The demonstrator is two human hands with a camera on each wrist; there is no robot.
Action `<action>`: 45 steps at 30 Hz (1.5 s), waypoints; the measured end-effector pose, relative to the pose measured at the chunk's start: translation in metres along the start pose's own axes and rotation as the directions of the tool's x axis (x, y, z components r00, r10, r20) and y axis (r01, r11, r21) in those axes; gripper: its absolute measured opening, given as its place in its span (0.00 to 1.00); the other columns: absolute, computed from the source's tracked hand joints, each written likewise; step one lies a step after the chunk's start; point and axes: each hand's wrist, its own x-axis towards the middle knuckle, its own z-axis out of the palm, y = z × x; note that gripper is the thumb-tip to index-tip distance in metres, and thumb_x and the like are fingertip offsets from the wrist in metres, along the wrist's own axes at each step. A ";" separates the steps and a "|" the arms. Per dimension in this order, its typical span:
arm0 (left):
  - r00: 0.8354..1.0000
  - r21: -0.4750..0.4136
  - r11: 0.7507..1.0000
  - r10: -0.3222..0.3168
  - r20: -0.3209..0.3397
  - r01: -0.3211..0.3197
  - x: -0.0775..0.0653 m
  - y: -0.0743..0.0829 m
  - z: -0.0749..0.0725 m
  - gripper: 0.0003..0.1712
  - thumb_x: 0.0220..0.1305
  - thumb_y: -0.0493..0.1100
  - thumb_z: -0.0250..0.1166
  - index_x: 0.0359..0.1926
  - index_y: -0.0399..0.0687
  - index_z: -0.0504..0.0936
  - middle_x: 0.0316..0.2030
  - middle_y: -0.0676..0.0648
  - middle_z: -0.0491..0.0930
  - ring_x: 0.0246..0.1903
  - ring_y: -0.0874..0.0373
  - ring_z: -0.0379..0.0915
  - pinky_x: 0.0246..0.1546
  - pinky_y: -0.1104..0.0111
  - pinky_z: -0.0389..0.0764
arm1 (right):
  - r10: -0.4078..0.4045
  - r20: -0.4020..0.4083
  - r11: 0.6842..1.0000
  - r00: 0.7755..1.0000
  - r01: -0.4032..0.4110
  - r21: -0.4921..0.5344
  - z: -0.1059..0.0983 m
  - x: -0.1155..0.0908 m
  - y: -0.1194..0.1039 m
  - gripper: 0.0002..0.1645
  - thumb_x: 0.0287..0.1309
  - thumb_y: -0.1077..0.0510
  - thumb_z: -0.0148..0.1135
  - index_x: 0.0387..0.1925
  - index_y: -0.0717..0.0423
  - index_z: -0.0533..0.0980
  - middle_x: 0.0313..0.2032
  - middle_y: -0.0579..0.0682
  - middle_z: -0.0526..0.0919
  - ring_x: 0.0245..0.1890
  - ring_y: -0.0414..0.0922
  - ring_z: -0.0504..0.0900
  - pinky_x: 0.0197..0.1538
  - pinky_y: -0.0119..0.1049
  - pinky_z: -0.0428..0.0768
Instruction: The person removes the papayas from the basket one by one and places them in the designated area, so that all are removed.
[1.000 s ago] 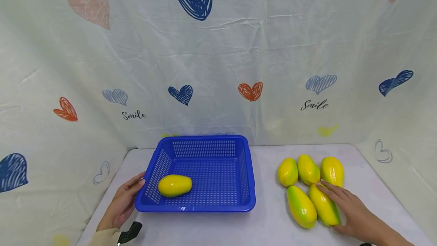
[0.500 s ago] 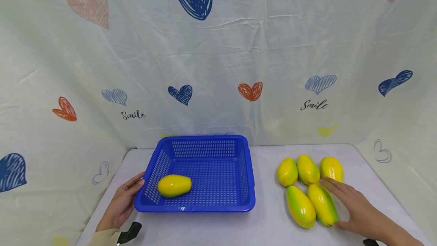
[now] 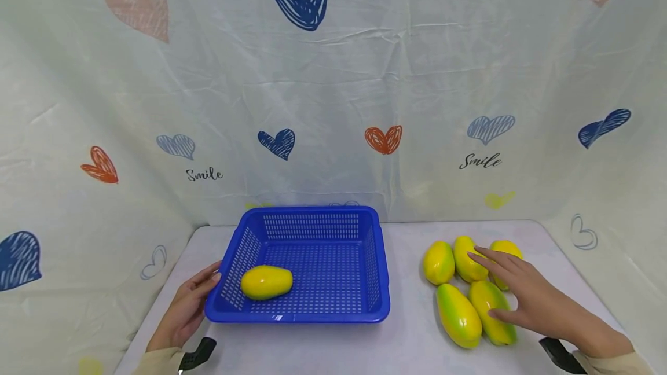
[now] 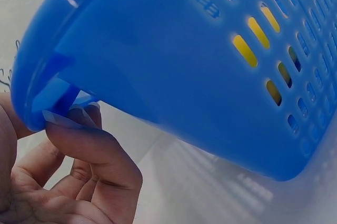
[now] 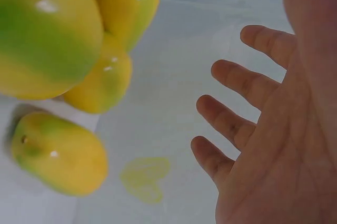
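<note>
My left hand [image 3: 183, 311] holds the left rim of a blue plastic basket [image 3: 312, 318]; in the left wrist view its curled fingers [image 4: 89, 145] pinch under the lip. One yellow mango [image 3: 266, 282] lies inside, toward the front left. My right hand [image 3: 544, 305] hovers over a group of glossy yellow-green mangoes, fingers spread and holding nothing. Nearest its thumb is the front right mango [image 3: 492, 326]; its fingertips overlap the back middle mango [image 3: 464, 256] in the head view. The hand partly hides the back right mango [image 3: 508, 246]. The right wrist view shows the open palm [image 5: 279, 140] beside the mangoes.
At the group's left side lie a front mango [image 3: 458, 316] and a back mango [image 3: 439, 263]. Everything stands on a white table [image 3: 406, 305]. A white curtain [image 3: 333, 97] printed with hearts hangs behind the table and along both sides.
My right hand has moved back and slightly left, from the front right mango's side to above the group. The left hand, basket and mangoes look unmoved.
</note>
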 end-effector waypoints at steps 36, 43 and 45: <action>1.000 0.031 0.999 0.006 0.000 -0.006 -0.001 0.001 0.001 0.39 0.83 0.47 0.56 0.85 0.43 0.51 0.50 0.62 0.80 0.47 0.65 0.80 0.52 0.72 0.83 | -0.304 0.118 0.952 0.945 0.298 0.064 0.001 0.118 -0.088 0.50 0.58 0.57 0.80 0.78 0.51 0.66 0.74 0.55 0.71 0.72 0.59 0.71 0.69 0.64 0.72; 1.000 0.032 0.999 0.007 -0.002 -0.007 -0.002 0.000 -0.001 0.38 0.83 0.46 0.55 0.84 0.43 0.52 0.48 0.62 0.81 0.47 0.65 0.80 0.52 0.72 0.83 | -0.365 0.153 0.931 0.918 0.357 0.075 0.015 0.137 -0.106 0.49 0.59 0.57 0.79 0.78 0.52 0.65 0.75 0.56 0.70 0.72 0.59 0.70 0.71 0.63 0.71; 1.000 0.031 0.999 0.009 -0.003 -0.009 -0.001 0.000 0.000 0.38 0.83 0.45 0.55 0.84 0.43 0.52 0.48 0.62 0.81 0.47 0.65 0.80 0.52 0.72 0.83 | -0.372 0.169 0.928 0.913 0.364 0.075 0.019 0.142 -0.111 0.48 0.60 0.55 0.79 0.78 0.52 0.65 0.75 0.56 0.69 0.72 0.59 0.70 0.72 0.62 0.70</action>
